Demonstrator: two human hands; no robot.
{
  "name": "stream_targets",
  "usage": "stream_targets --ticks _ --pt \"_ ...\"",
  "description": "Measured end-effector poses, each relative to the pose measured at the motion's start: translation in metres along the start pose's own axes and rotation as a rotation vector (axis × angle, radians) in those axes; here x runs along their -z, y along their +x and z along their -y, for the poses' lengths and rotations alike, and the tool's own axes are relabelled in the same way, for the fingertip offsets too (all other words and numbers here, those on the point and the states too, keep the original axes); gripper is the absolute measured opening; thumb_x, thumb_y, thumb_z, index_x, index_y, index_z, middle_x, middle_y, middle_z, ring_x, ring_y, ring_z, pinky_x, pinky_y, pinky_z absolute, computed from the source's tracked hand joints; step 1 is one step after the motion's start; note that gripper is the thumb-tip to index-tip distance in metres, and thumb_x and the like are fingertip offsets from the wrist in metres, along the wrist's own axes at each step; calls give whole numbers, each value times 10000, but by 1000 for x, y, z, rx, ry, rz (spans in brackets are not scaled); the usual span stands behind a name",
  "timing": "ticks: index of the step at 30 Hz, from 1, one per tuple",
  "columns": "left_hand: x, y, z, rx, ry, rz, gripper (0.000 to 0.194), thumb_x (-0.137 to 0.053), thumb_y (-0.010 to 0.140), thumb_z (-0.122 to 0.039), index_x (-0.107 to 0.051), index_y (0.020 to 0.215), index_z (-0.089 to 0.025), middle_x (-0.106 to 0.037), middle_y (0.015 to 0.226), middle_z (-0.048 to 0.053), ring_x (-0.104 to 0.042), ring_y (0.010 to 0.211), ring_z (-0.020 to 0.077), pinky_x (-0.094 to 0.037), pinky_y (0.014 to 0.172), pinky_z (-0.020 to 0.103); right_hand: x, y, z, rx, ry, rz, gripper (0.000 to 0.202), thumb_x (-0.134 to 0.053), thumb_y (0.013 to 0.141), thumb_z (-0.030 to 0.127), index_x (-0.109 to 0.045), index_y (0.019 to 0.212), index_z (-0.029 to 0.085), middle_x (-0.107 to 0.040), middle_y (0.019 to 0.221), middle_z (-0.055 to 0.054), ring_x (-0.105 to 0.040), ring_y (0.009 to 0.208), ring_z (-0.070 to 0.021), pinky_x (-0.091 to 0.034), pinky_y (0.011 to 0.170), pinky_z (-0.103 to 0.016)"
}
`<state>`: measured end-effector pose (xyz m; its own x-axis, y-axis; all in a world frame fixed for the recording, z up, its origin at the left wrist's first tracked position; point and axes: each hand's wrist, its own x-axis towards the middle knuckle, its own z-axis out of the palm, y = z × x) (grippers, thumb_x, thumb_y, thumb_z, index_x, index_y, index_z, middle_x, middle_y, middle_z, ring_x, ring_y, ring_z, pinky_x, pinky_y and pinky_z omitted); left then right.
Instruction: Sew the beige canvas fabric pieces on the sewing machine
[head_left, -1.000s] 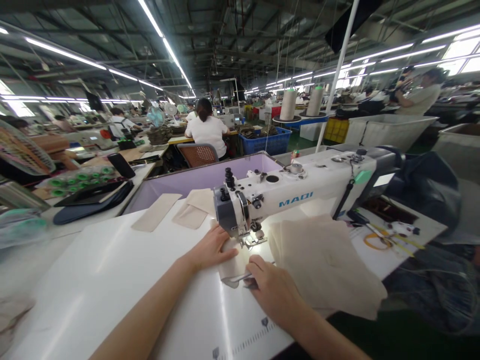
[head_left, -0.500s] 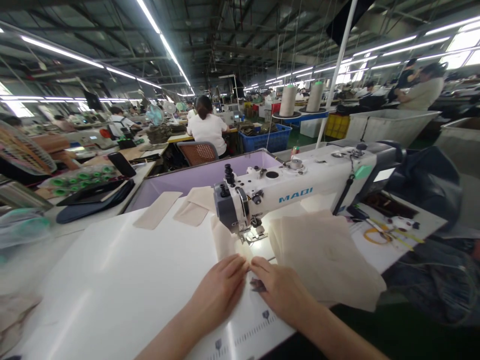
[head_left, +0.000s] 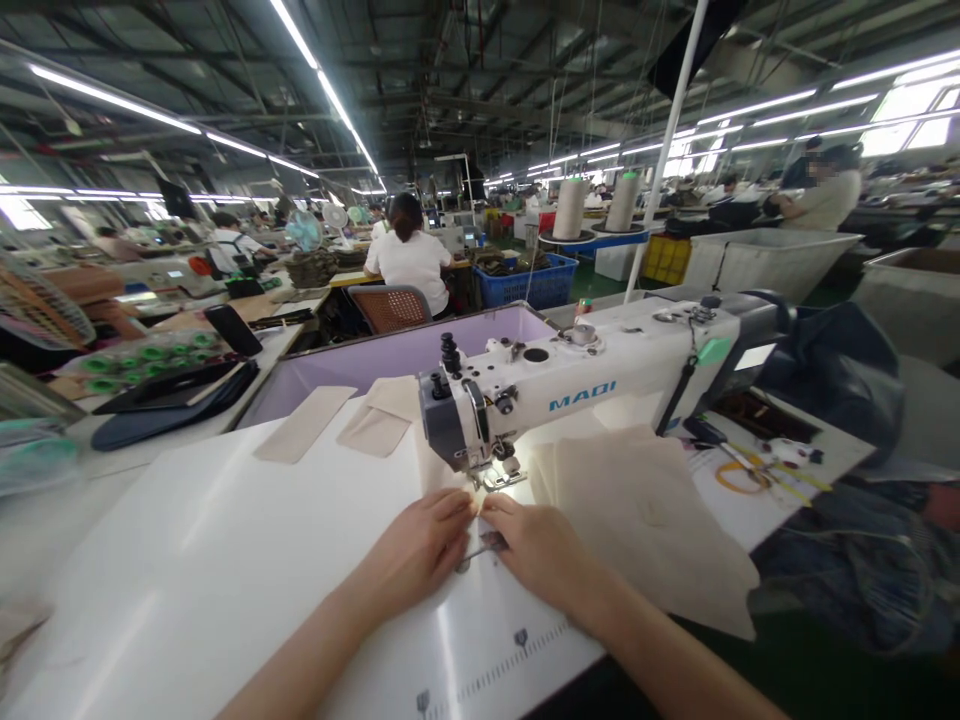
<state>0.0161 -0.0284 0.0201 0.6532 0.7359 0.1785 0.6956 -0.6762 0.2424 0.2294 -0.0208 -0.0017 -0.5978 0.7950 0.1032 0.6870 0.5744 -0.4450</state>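
Observation:
A white sewing machine with a dark head stands on the white table. Just in front of its lit presser foot, my left hand and my right hand work with fingertips almost touching. Both pinch the near edge of a beige fabric piece, which runs under the machine head and is partly hidden by my fingers. Beneath my right fingers shows a dark metal part of the table plate. To the right of that hand lies a broad beige fabric stack, overhanging the table's front edge.
Smaller beige pieces lie left of the machine head, before a lilac-lined bin. Scissors with orange handles rest at the right. Thread cones stand behind. A co-worker in white sits ahead with back turned.
Both hands have moved slightly forward, closer to the presser foot, still pinching the fabric. More of the metal plate edge shows below them. The whole view has shifted a little.

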Motion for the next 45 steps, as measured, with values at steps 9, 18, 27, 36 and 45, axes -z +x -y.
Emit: stream_targets --ticks 9,18,27,36,45 --pt "4 14 24 36 15 20 342 -429 998 -239 -646 1259 -192 -675 1215 116 -645 1112 267 -550 981 423 0 2 0 -15 15 -30 256 -553 928 167 -662 1140 260 -689 1253 0 -700 999 -205 -484 819 -276" --pt "-11 5 29 53 64 -70 361 -433 1006 -231 -610 1318 -188 -636 1329 119 -601 1204 269 -498 1058 432 -7 -10 0 -27 41 -41 283 -553 900 131 -631 1150 238 -665 1274 -21 -681 1037 -203 -499 848 -283" --pt "-5 1 -2 149 165 -5 274 -540 994 -324 -669 1193 -187 -673 1191 114 -617 1090 294 -572 913 469 -9 -14 -2 -123 166 -153 350 -526 893 130 -624 1217 221 -669 1294 -48 -685 1064 -235 -529 892 -327" --pt "-20 -20 -34 7 250 -33 336 -490 1005 -231 -615 1309 -161 -676 1309 120 -632 1143 301 -582 950 483 -4 -33 2 -15 215 -85 294 -549 878 128 -671 1129 223 -689 1232 -40 -685 1037 -221 -512 899 -293" --pt "-30 -27 -34 -11 281 -65 383 -476 1014 -215 -555 1386 -171 -655 1346 121 -612 1234 287 -584 983 422 -6 -35 -2 39 67 -21 247 -538 910 115 -654 1113 196 -694 1178 -39 -689 946 -201 -489 804 -275"
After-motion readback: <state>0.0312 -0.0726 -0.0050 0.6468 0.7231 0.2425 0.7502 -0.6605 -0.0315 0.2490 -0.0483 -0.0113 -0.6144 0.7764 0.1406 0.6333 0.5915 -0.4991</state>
